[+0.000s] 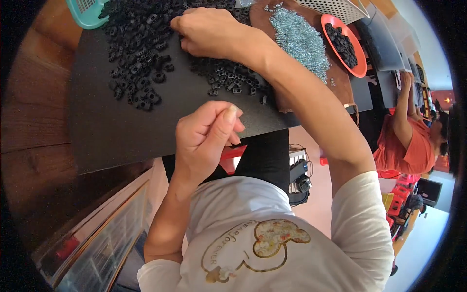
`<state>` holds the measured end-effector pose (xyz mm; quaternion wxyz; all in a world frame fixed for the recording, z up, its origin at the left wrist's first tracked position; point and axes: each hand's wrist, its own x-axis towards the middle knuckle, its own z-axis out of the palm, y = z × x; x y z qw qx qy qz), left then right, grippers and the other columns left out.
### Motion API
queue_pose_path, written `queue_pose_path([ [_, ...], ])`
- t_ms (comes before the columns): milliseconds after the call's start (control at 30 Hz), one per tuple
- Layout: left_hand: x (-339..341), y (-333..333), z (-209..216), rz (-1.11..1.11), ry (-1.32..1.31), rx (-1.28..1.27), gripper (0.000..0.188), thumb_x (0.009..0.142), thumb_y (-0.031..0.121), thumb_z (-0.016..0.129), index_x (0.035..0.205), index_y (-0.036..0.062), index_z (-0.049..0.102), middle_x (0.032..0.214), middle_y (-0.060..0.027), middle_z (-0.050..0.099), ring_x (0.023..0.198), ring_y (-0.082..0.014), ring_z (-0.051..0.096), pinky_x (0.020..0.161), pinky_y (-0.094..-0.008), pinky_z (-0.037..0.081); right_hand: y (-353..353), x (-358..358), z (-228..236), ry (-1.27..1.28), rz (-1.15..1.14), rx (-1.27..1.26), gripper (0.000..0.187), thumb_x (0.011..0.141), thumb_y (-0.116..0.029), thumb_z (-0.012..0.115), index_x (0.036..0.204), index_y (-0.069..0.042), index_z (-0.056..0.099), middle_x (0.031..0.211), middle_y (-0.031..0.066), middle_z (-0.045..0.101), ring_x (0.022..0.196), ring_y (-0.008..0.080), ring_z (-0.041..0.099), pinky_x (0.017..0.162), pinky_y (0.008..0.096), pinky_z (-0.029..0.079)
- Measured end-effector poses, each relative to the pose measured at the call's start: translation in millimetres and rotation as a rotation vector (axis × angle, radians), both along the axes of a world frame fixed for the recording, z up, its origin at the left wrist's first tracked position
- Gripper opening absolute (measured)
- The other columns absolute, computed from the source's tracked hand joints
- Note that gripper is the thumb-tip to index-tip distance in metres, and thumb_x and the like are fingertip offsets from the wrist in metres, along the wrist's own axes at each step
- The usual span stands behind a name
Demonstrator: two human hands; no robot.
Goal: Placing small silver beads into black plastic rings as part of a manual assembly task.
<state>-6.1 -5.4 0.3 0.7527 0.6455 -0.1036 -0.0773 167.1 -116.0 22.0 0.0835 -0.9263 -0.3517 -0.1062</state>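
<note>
I have two hands, my left hand (208, 134) and right hand (211, 31). I count one green basket (80, 18) past ten o'clock, one white basket (335, 9) and one silver heap (299, 39) at one, one red plate (360, 67) past one. Black bits (138, 53): too many!

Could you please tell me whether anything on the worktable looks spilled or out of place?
Only mildly: a few silvery bits lie apart from the silvery heap on the brown cloth, so they look strayed. The black pieces are spread loosely, but nothing looks clearly damaged.
</note>
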Motion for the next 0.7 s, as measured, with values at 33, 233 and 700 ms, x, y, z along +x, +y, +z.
queue_pose_path([
  [33, 0.0, 0.4, 0.5, 0.003, 0.027, -0.002, 0.022, 0.098, 0.018, 0.054, 0.094, -0.0013, 0.064, 0.074, -0.0033, 0.064, 0.059, -0.0064, 0.058, 0.054, -0.0206, 0.047, -0.6, -2.8, 1.5, 0.056, -0.018, -0.023, 0.024, 0.077, -0.014, 0.062, 0.098, -0.003, 0.062, 0.089, 0.0178, 0.064, 0.090, 0.0357, 0.064, 0.073, 0.0463, 0.053],
  [233, 1.0, 4.3, -0.4, 0.035, 0.071, -0.119, 0.025, 0.100, 0.021, 0.051, 0.098, -0.0013, 0.063, 0.078, -0.0054, 0.065, 0.062, -0.0071, 0.059, 0.057, -0.0199, 0.046, -23.2, -31.5, 11.9, 0.085, 0.109, 0.339, 0.021, 0.074, -0.017, 0.064, 0.088, 0.000, 0.064, 0.083, 0.0196, 0.066, 0.082, 0.0388, 0.065, 0.070, 0.0469, 0.053],
  [700, 9.9, 1.2, -5.1, 0.059, 0.126, -0.344, 0.033, 0.102, 0.029, 0.045, 0.101, -0.0005, 0.059, 0.081, -0.0107, 0.067, 0.060, -0.0128, 0.061, 0.052, -0.0228, 0.045, -59.7, -127.9, 9.0, 0.055, 0.233, 0.765, 0.019, 0.076, -0.008, 0.066, 0.094, -0.001, 0.062, 0.084, 0.0118, 0.059, 0.074, 0.0311, 0.062, 0.061, 0.0378, 0.052],
])
